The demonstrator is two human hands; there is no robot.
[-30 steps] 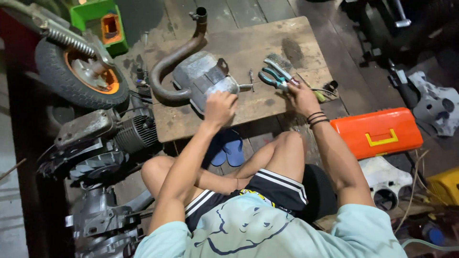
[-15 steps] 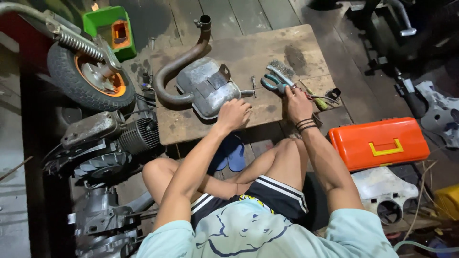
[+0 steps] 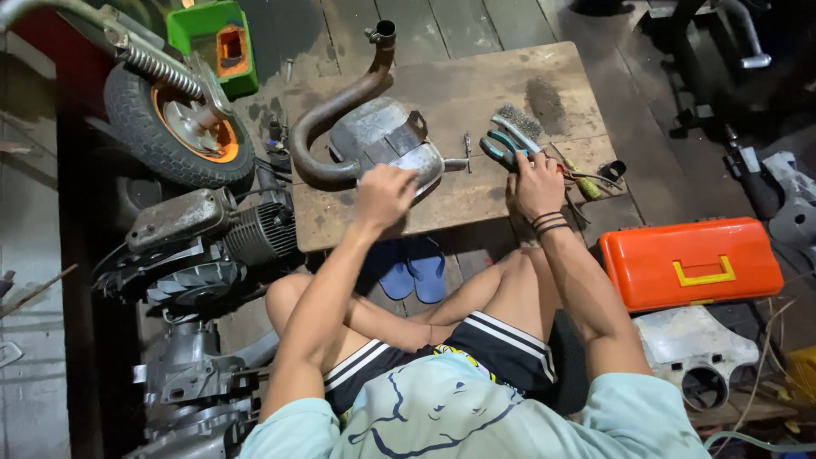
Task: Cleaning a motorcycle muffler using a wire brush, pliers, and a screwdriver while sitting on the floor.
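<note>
Resting on muffler (image 3: 387, 144) (pipe curving away), left hand (image 3: 384, 194) loosely curled, right hand (image 3: 535, 183) closed on pliers (image 3: 503, 153), jaws pointing away.

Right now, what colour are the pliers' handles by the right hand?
Teal-blue handles on the pliers, at the right hand; head view.

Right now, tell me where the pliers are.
In the head view the pliers lie on the wooden board, right of the metal muffler, just above the right hand, beside a wire brush.
</note>
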